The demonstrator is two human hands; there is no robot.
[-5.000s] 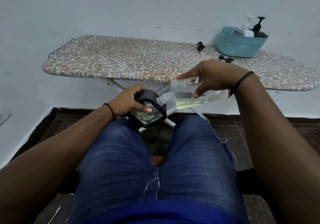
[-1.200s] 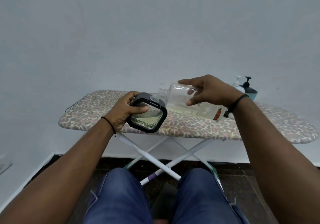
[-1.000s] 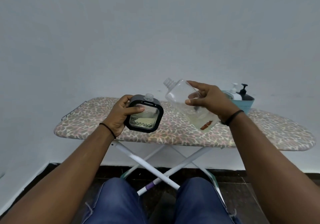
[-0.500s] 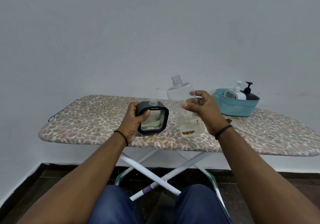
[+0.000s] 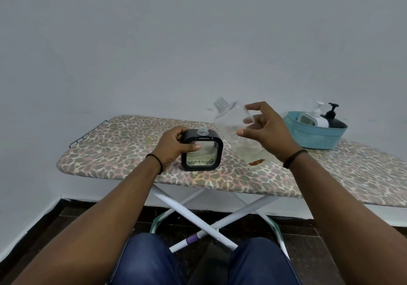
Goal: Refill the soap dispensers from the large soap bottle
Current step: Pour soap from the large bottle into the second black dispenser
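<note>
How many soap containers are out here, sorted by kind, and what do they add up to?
Large clear refill bottle, tilted, uncapped, at the right hand: 1
Black square dispenser, pump off, held by the left hand: 1
White pump dispenser in the basket: 1
Black pump dispenser in the basket: 1
Total: 4

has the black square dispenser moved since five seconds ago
Yes. The black dispenser was held over the lap, below the ironing board; now it stands on the board, gripped by the left hand.
</note>
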